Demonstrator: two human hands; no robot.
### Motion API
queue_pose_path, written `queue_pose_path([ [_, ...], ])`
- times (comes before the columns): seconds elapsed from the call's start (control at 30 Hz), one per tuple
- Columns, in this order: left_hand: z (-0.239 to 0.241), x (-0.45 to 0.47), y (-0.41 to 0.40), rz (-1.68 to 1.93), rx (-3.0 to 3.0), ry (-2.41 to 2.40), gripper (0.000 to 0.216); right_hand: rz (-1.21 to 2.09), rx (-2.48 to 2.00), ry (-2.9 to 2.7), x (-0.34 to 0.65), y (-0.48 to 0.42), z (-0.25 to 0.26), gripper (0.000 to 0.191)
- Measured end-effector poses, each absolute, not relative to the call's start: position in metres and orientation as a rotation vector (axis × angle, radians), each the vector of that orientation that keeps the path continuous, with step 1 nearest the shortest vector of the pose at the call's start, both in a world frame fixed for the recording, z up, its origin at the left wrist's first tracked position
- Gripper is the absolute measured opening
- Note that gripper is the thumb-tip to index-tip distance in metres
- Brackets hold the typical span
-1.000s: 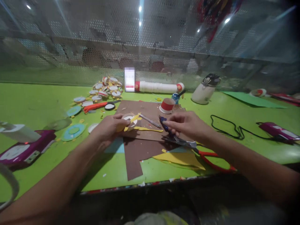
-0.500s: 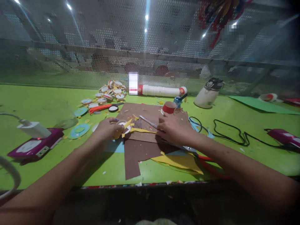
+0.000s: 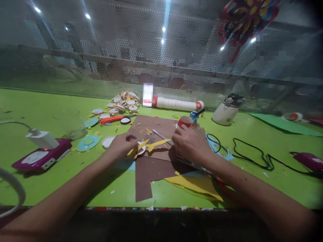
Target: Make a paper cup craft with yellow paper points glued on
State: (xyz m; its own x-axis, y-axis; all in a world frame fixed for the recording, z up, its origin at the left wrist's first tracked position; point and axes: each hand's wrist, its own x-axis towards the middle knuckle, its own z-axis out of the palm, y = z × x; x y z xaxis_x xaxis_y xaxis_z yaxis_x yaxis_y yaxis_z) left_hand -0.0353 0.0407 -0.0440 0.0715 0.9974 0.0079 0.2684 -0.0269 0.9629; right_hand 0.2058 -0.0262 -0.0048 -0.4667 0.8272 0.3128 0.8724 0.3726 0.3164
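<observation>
Light paper and a crowded patch: where a slip could start

Your left hand (image 3: 123, 146) grips the white disc (image 3: 142, 150) at its edge, over the brown card (image 3: 161, 155) on the tabletop (image 3: 101, 191), with yellow pieces sticking out from the disc's rim. Squeeze too hard and you could bend it; tilt it and, if the yellow pieces are only lightly fixed, they may peel off.

Your right hand (image 3: 191, 143) has its fingers curled down near the far end of the yellow strip (image 3: 160, 143). Whether they pinch that strip or something else, I cannot tell. If they do have it, a sharp pull could tear or crease such narrow paper.

The silver rod (image 3: 159, 135) lies slanting towards those same fingers, so a sideways sweep could set it rolling. Just beyond stands the red-and-white cup (image 3: 185, 121), which your knuckles could tip, and behind it the blue jar (image 3: 194, 117); any wet contents would spoil the card.

Mind the scissors (image 3: 195, 166), partly hidden under your right forearm: dropping your wrist could shift the blades or nick you.
</observation>
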Motion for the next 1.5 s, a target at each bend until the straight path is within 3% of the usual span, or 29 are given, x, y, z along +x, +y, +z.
queue_pose_path([
  [0.27, 0.008, -0.024, 0.015, 1.083, 1.594, 1.358, 0.010, -0.616, -1.333, -2.411, 0.224, -0.048, 0.016, 0.022],
  [0.37, 0.021, -0.002, -0.013, 0.840, 1.692, 1.092, 0.015, -0.607, -1.125, -2.371, 0.224, -0.058, 0.018, 0.018],
  [0.5, 0.000, 0.023, -0.038, 0.524, 1.284, 0.859, 0.019, -0.636, -1.030, -2.332, 0.222, -0.062, 0.016, 0.016],
  [0.63, -0.026, 0.030, -0.043, 0.641, 1.095, 0.716, 0.016, -0.554, -1.020, -2.333, 0.225, -0.061, 0.009, 0.018],
  [0.77, -0.035, 0.030, -0.040, 0.672, 1.037, 0.771, 0.012, -0.432, -1.265, -2.259, 0.259, -0.086, 0.001, 0.030],
  [0.87, -0.037, 0.029, -0.036, 0.690, 1.010, 0.805, 0.009, -0.238, -1.533, -2.421, 0.297, -0.124, -0.004, 0.017],
  [1.0, -0.033, 0.031, -0.029, 0.725, 1.013, 0.793, 0.010, 0.097, -1.798, -2.505, 0.319, -0.160, -0.013, 0.033],
  [1.1, -0.025, 0.036, -0.026, 0.750, 1.070, 0.777, 0.014, 0.061, -1.868, -2.471, 0.317, -0.161, -0.024, 0.044],
  [1.5, -0.020, 0.038, -0.017, 0.801, 0.930, 0.701, 0.006, 0.137, -1.997, -2.397, 0.325, -0.146, -0.027, 0.052],
])
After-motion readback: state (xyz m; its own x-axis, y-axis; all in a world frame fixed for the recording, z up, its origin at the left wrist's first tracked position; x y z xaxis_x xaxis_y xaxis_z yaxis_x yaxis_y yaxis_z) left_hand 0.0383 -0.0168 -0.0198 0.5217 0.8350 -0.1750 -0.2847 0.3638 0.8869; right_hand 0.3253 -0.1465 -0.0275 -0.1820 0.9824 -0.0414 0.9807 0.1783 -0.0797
